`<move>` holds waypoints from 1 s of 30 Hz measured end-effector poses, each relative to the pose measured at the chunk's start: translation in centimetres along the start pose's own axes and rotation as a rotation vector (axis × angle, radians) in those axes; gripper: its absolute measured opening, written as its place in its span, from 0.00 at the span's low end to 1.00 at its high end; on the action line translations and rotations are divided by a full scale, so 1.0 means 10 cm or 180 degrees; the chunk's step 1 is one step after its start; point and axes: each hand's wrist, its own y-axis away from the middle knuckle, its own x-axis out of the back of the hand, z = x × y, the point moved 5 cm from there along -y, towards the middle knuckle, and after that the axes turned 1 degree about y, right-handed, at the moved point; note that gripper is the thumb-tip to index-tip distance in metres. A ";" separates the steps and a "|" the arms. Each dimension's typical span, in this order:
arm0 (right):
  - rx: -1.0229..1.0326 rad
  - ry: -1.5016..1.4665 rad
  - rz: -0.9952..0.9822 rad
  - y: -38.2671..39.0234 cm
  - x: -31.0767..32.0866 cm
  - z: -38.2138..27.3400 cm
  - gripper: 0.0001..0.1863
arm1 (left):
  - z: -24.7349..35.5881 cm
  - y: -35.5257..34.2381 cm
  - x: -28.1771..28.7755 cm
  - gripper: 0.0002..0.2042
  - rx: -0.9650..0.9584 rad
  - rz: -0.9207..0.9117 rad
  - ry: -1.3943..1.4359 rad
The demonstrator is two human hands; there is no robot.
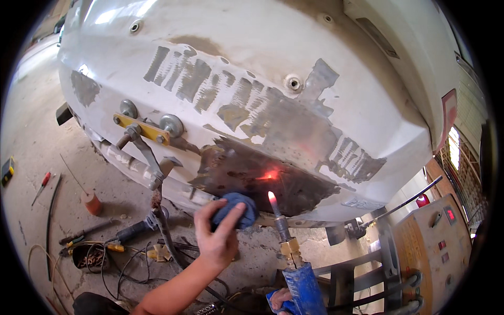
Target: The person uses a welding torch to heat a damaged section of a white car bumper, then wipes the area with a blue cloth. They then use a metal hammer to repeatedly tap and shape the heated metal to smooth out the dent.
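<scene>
Head view: a blue cloth is gripped by the left hand, between thumb and bent fingers, at the lower edge of a white car panel; whether the panel is touched by the cloth cannot be told. A blue-handled tool is grasped by the right hand, which is partly cut off by the lower rim; its glowing tip is pointed up at a dark bare-metal patch, where a red glow is seen; tip contact cannot be told. A yellow bar with round discs is mounted toward the panel's left edge. Near the floor's left edge, a red-handled screwdriver is noted.
</scene>
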 end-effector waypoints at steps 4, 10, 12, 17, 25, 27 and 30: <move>0.0035 -0.0643 0.0111 0.01 0.03 0.12 0.17 | -0.10 -0.01 0.09 0.24 0.0244 0.0208 0.0029; 0.0826 0.0146 -0.0232 -0.10 0.01 0.20 0.18 | -0.14 -0.02 0.12 0.25 0.0294 0.0140 0.0048; 0.0610 -0.0471 -0.0210 -0.12 0.03 0.25 0.19 | -0.14 -0.01 0.11 0.25 0.0303 0.0140 0.0033; -0.0198 -0.2301 -0.1009 -0.23 0.06 0.37 0.22 | -0.12 -0.01 0.11 0.25 0.0288 0.0163 -0.0006; -0.0247 -0.2107 -0.0949 -0.26 0.14 0.41 0.21 | -0.13 -0.01 0.07 0.15 0.0214 0.0441 0.0097; -0.0171 -0.1944 -0.0917 -0.27 0.13 0.38 0.21 | -0.13 0.00 0.08 0.14 0.0230 0.0427 0.0108; -0.0094 -0.1797 -0.0852 -0.26 0.12 0.35 0.20 | -0.14 0.02 0.08 0.13 0.0234 0.0324 0.0124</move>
